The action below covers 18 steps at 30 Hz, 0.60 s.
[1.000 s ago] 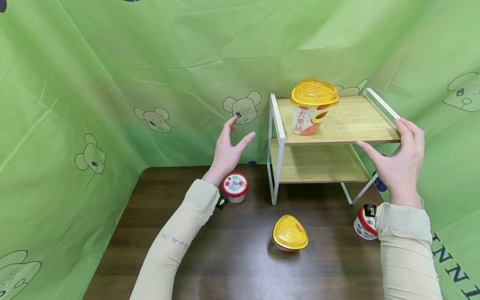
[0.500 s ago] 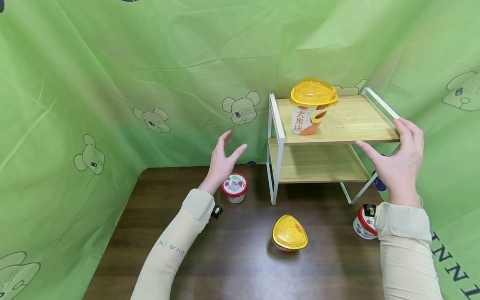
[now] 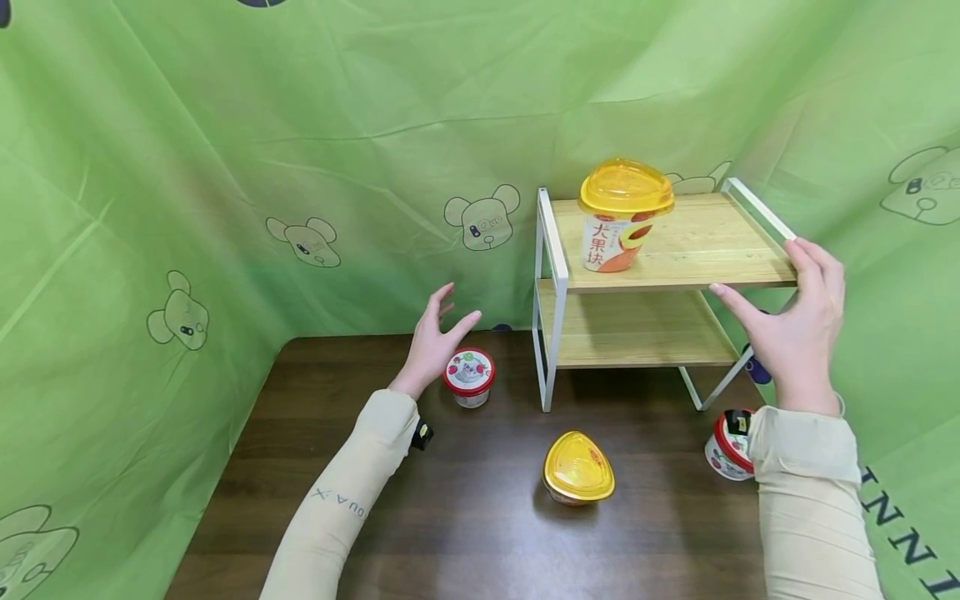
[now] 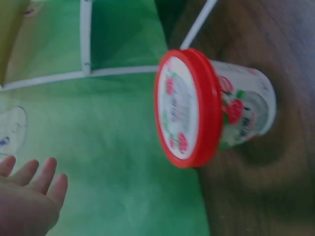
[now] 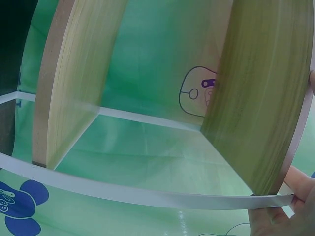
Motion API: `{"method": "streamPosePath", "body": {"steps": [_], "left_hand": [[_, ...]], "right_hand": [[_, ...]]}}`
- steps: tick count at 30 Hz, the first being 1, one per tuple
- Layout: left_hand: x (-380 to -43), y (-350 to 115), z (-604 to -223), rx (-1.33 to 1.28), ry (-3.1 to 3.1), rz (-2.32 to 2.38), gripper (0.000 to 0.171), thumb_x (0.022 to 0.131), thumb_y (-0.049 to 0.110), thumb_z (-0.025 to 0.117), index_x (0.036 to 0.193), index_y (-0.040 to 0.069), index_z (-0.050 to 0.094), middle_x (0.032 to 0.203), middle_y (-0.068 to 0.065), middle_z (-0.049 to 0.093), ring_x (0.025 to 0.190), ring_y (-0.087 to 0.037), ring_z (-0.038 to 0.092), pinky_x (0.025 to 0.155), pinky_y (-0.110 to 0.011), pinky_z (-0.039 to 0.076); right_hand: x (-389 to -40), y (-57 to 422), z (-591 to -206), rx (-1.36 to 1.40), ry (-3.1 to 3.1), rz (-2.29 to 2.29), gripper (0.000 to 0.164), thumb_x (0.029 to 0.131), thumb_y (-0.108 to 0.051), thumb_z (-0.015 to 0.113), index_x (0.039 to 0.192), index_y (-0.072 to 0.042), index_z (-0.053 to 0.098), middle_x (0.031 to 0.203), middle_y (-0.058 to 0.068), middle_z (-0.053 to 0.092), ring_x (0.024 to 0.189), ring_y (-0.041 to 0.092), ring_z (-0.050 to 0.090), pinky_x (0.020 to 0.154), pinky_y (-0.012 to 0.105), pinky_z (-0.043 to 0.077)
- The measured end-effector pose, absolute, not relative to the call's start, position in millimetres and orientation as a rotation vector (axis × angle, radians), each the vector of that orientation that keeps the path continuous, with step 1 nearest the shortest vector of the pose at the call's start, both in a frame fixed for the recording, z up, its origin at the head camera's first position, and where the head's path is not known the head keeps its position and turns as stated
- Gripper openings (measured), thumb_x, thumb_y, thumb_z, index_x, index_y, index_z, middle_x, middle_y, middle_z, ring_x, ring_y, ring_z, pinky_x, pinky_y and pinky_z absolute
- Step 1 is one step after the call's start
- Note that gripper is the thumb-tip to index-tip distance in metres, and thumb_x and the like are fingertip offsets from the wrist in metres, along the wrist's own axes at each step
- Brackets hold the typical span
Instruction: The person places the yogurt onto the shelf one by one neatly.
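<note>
My left hand (image 3: pixel 431 348), fingers and thumb spread and holding nothing, is in the air beside a small tub with a red lid (image 3: pixel 470 372). The left wrist view shows that tub (image 4: pixel 245 105), with cherries printed on it, upright on the dark wooden table. My right hand (image 3: pixel 808 329) holds the front right corner of a two-tier shelf rack (image 3: pixel 720 250): fingers over the white metal rail, thumb under the front edge of the top board. On the top board's left side stands a fruit cup with a yellow domed lid (image 3: pixel 628 187).
Another yellow-lidded cup (image 3: pixel 579 468) stands on the table (image 3: pixel 480 533) in front of the rack. A second red-lidded tub (image 3: pixel 726 450) sits at the right, partly hidden by my right sleeve. Green printed cloth (image 3: pixel 360 183) hangs behind and along both sides.
My left hand has come down and slightly left, from above the red-lidded tub to beside it. My right hand keeps its hold on the rack's corner.
</note>
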State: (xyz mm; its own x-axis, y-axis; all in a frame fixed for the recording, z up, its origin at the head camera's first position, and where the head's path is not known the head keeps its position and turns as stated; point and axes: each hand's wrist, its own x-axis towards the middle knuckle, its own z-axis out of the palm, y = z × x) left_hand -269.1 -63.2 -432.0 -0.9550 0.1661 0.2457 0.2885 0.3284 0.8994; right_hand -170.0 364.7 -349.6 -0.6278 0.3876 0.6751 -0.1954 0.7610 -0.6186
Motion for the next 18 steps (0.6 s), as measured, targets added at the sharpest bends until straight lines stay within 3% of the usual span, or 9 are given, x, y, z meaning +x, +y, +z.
{"method": "streamPosePath", "body": {"steps": [6, 18], "left_hand": [[-272.7, -71.5, -444.9, -0.419, -2.49, -1.715, 0.089, 0.092, 0.057, 0.07, 0.16, 0.016, 0.03, 0.16, -0.003, 0.037, 0.141, -0.025, 0.041, 0.116, -0.045, 0.032], [-277.4, -84.8, -470.9, -0.362, -2.619, -1.707, 0.104, 0.077, 0.054, 0.086, 0.16, 0.024, 0.031, 0.16, 0.008, 0.036, 0.143, -0.024, 0.038, 0.113, -0.051, 0.037]], "right_hand": [[-164.9, 356.7, -343.4, -0.142, -2.081, 0.862, 0.082, 0.075, -0.018, 0.092, 0.147, -0.009, 0.054, 0.151, -0.002, 0.044, 0.138, 0.013, 0.036, 0.111, 0.028, 0.027], [-165.7, 358.5, -344.4, -0.128, -2.074, 0.849, 0.083, 0.074, -0.018, 0.093, 0.147, -0.009, 0.055, 0.151, -0.001, 0.044, 0.138, 0.014, 0.036, 0.111, 0.028, 0.028]]}}
